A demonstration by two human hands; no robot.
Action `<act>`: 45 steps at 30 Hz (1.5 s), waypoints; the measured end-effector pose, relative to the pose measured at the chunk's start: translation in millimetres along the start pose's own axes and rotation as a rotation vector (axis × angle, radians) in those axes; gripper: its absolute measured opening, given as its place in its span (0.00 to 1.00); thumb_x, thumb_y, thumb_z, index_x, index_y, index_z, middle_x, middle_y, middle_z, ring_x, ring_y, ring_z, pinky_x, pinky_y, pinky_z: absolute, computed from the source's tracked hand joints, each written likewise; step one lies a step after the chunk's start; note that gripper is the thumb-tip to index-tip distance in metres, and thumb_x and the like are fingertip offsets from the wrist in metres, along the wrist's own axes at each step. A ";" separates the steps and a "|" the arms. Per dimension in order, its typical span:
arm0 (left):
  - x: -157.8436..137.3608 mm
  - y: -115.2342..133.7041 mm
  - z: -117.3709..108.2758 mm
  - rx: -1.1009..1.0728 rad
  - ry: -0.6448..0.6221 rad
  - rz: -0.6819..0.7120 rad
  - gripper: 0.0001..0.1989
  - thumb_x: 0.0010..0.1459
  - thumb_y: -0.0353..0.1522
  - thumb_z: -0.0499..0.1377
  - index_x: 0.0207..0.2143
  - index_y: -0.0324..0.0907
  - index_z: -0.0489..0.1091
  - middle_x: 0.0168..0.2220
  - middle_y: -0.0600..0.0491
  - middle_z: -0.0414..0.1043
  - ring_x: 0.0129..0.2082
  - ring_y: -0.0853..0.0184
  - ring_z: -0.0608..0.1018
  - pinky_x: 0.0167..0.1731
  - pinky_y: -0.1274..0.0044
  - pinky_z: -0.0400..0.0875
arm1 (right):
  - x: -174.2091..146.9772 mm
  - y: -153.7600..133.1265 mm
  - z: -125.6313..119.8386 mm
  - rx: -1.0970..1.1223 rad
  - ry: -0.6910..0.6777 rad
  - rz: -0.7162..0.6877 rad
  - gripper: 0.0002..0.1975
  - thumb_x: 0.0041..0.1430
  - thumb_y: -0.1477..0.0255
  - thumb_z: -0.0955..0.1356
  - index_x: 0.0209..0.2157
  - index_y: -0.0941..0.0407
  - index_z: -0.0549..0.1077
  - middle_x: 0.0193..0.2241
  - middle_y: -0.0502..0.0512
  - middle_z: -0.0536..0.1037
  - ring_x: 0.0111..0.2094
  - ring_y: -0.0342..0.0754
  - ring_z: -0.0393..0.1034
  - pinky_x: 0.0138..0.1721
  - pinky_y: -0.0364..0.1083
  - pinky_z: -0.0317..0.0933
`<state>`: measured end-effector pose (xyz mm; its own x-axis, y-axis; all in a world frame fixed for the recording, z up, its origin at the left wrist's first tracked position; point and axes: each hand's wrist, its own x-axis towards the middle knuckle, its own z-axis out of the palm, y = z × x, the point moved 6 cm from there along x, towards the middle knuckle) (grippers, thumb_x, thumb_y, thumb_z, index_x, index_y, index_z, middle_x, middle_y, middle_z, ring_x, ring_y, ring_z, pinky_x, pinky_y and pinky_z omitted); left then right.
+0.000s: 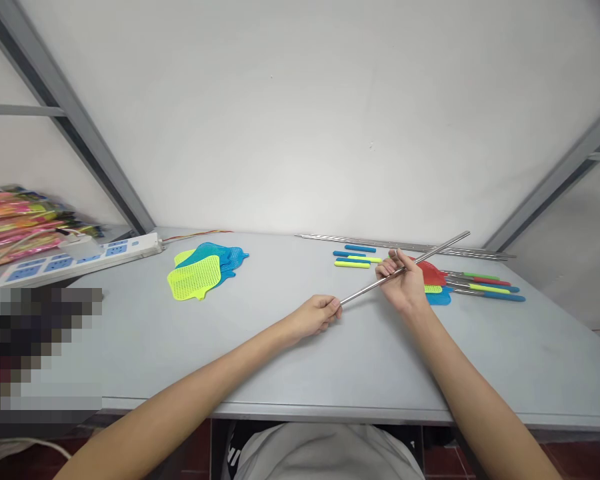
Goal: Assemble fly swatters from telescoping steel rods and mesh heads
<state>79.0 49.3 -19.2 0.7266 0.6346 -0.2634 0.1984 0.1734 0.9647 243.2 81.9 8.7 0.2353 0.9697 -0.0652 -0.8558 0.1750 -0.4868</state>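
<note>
My left hand [316,316] pinches the lower end of a thin metal rod [364,291], held above the table at a slant. My right hand [403,283] is palm up, with its fingers and thumb around the rod near the middle. The far end of the rod points up to the right. Behind my right hand lie a red fly swatter head [432,273] and a blue one [440,297], joined to metal shafts with coloured handles [490,283]. Loose blue and yellow handles [353,264] lie left of that hand.
Several long metal rods [340,239] lie along the wall. Loose yellow [193,279] and blue [205,252] swatter heads are piled at the left. A white power strip [83,259] and wrapped colourful bundles [20,217] are farther left. Grey frame posts [75,120] flank the table [275,380].
</note>
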 end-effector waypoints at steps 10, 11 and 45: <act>0.9 -3.0 -2.1 0.161 0.067 0.023 0.17 0.53 0.44 0.46 0.26 0.39 0.58 0.16 0.62 0.45 0.14 0.78 0.49 0.14 0.84 0.45 | 5.8 -2.2 -27.3 0.048 0.183 0.108 0.15 0.54 0.74 0.55 0.15 0.56 0.50 0.08 0.41 0.46 0.09 0.36 0.41 0.09 0.38 0.43; 1.2 -3.4 -2.6 0.208 0.085 0.047 0.17 0.54 0.44 0.45 0.25 0.39 0.58 0.16 0.62 0.46 0.15 0.77 0.51 0.15 0.83 0.47 | 5.3 -0.9 -27.4 0.053 0.183 0.116 0.16 0.54 0.74 0.55 0.14 0.56 0.49 0.08 0.41 0.45 0.09 0.36 0.41 0.09 0.38 0.42; -5.7 -0.6 -1.2 0.459 0.233 0.207 0.19 0.56 0.43 0.40 0.19 0.40 0.48 0.18 0.59 0.45 0.19 0.74 0.52 0.19 0.80 0.47 | -7.8 -2.0 6.5 -0.014 -0.200 0.015 0.20 0.56 0.71 0.58 0.14 0.56 0.45 0.08 0.41 0.43 0.10 0.37 0.40 0.10 0.38 0.40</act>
<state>74.0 46.4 -18.3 0.6265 0.7793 -0.0108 0.3708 -0.2859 0.8836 240.1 75.1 15.8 0.1255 0.9869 0.1014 -0.8518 0.1596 -0.4989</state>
